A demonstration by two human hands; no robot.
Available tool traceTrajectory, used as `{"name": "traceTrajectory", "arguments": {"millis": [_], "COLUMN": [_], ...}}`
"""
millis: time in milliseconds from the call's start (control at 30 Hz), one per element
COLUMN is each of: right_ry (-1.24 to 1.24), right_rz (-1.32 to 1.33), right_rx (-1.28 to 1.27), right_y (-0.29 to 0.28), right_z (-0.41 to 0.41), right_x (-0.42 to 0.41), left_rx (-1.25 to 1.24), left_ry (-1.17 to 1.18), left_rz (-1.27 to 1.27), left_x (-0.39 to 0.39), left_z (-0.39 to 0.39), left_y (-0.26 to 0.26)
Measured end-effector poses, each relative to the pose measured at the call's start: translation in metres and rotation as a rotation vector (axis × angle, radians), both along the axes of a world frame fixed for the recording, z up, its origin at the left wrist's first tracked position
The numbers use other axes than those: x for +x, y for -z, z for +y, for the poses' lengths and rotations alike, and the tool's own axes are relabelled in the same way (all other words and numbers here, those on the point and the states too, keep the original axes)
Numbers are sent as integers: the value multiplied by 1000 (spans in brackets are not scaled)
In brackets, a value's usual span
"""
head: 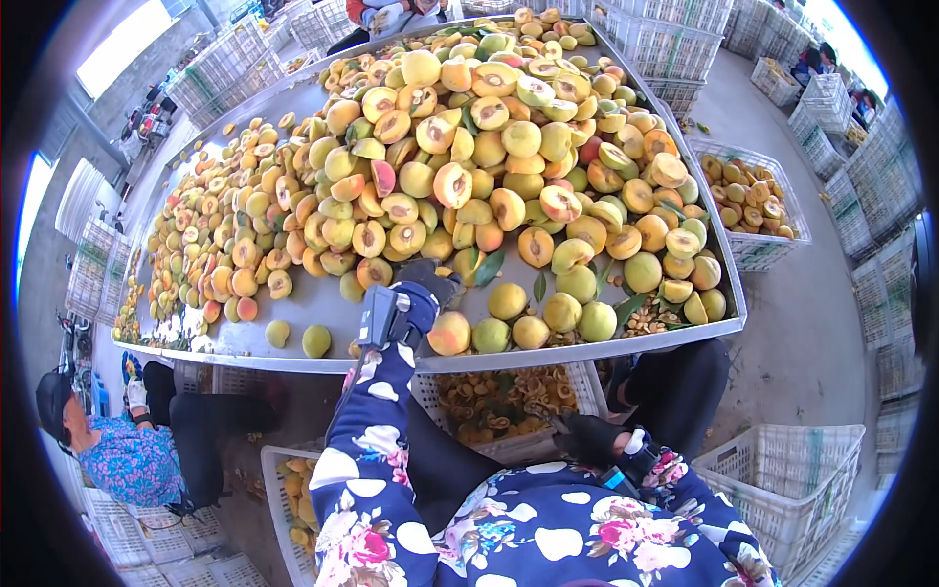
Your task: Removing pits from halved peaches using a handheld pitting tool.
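Observation:
A heap of yellow-green and red-blushed peaches (pixel 433 183), many halved with stones showing, lies on a metal-edged table (pixel 293 361). My left hand (pixel 434 282), in a dark glove, reaches over the near edge and touches the heap beside a yellow fruit and a green leaf (pixel 489 268). Its fingers are partly hidden by the wrist device, so its grip is unclear. Below the edge, near my lap, my right hand (pixel 590 439) wears a black glove and holds a small slim tool (pixel 544 418), blurred. Under it stands a crate of cut fruit pieces (pixel 506 400).
Fruit-filled crates stand at the right (pixel 748 202) and lower left (pixel 297 499). An open white plastic crate (pixel 781 469) is at my right. A person in a blue patterned top (pixel 132 458) sits at the left; another person's gloved hands (pixel 389 18) show beyond the table.

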State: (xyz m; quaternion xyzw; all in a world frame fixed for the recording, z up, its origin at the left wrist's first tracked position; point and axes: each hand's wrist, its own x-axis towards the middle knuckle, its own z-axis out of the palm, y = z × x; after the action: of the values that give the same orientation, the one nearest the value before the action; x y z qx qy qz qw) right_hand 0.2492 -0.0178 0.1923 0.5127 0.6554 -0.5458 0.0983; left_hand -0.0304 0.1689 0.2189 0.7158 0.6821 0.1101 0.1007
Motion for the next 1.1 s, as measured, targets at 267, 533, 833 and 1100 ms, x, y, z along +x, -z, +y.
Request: {"name": "traceTrajectory", "arguments": {"millis": [267,533,833,1100], "right_ry": [235,63,55,-28], "right_rz": [559,644,566,238], "right_rx": [28,458,730,501], "right_y": [-43,-83,-85,-92], "right_z": [-1,9,-2,-2], "right_x": [11,-39,-45,-51], "left_rx": [-442,-472,-422,-278], "left_ry": [-192,-227,-416,-507], "left_rz": [-1860,-2315,-2409,-2278], "left_x": [9,54,73,85], "left_z": [-65,-153,-170,-176], "left_y": [-31,-40,-44,-46]}}
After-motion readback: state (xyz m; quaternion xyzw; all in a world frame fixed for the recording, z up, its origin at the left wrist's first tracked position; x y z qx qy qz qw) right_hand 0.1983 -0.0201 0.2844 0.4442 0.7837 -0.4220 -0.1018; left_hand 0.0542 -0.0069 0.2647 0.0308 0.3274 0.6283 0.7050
